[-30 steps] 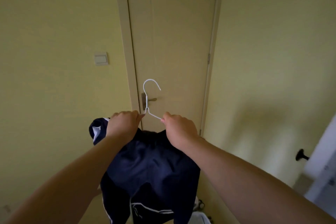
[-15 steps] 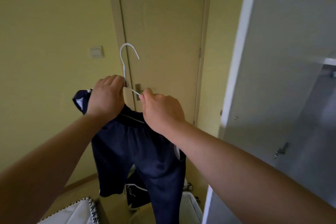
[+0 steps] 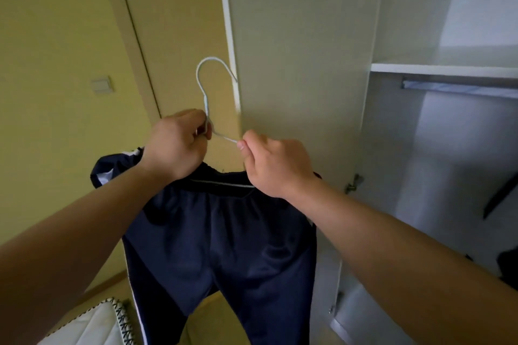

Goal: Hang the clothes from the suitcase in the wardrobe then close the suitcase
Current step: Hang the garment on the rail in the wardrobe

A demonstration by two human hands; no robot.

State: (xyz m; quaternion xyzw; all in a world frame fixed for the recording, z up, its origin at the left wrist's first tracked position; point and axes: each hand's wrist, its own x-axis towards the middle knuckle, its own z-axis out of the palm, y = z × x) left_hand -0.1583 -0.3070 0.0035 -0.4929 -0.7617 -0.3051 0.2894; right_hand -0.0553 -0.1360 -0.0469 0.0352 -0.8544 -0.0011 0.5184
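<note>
Head view: your left hand (image 3: 176, 145) gripped the thin white wire hanger (image 3: 208, 75) at its neck; right hand (image 3: 276, 165) pinched its arm.
Rail: grey metal wardrobe rail (image 3: 459, 88) lay up-right, nearer right hand.

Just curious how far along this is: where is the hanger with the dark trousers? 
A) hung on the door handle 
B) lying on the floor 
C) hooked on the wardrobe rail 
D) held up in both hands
D: the left hand grips the hanger at its neck and the right hand pinches its wire. The trousers hang below, and the hook is in the air, left of the wardrobe rail.
</note>
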